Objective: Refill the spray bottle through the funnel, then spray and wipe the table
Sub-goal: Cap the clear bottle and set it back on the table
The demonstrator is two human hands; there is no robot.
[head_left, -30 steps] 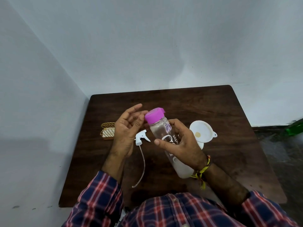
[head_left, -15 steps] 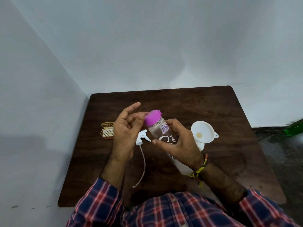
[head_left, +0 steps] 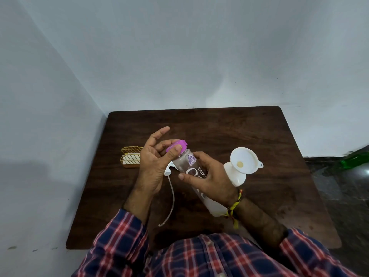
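My right hand (head_left: 209, 177) grips a clear water bottle (head_left: 184, 161) by its middle, tilted with the top toward the left. My left hand (head_left: 153, 162) pinches the bottle's pink cap (head_left: 177, 145) with thumb and fingers. To the right a white spray bottle (head_left: 235, 174) stands on the table with a white funnel (head_left: 244, 159) seated in its neck. The white spray head (head_left: 168, 170) with its long dip tube (head_left: 170, 198) lies on the table under my hands, partly hidden.
The dark wooden table (head_left: 219, 126) sits in a wall corner. A gold wire holder (head_left: 130, 157) with a pale sponge stands at the left. A green object (head_left: 354, 159) lies on the floor at the far right.
My left hand has closed its thumb and fingers onto the pink cap. The water bottle has shifted slightly lower and more tilted.
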